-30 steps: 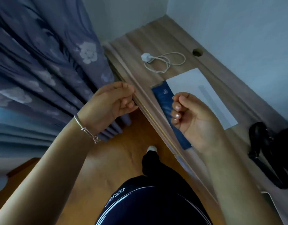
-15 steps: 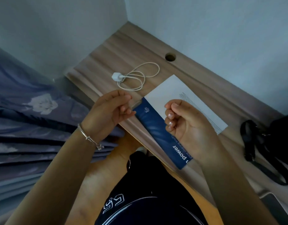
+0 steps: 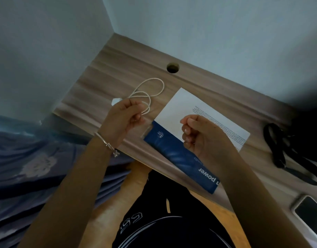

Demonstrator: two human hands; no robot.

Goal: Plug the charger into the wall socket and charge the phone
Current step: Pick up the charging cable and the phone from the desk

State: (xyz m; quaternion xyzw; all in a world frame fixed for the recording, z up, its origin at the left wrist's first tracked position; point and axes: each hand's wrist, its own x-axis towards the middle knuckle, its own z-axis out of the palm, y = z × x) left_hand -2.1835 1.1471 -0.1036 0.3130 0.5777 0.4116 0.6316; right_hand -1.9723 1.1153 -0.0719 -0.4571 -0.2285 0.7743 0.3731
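Observation:
A white charger plug [image 3: 115,101] lies on the wooden desk [image 3: 104,68] with its white cable [image 3: 150,88] coiled beside it. My left hand [image 3: 123,119] hovers just in front of the plug and the cable's near loops, fingers curled; I cannot tell if it touches the cable. My right hand [image 3: 198,135] is curled in a fist over a blue leaflet [image 3: 172,154], holding nothing. A phone [image 3: 311,217] with a dark screen lies at the desk's near right corner. No wall socket is in view.
A white printed sheet [image 3: 181,104] lies under the leaflet. A round cable hole [image 3: 172,67] sits near the back wall. A black strap and bag [image 3: 279,149] lie at the right. A blue flowered curtain [image 3: 28,158] hangs left of the desk.
The view has swung right and closer to the desk. My left hand has moved forward until it overlaps the charger cable. The phone has come into view.

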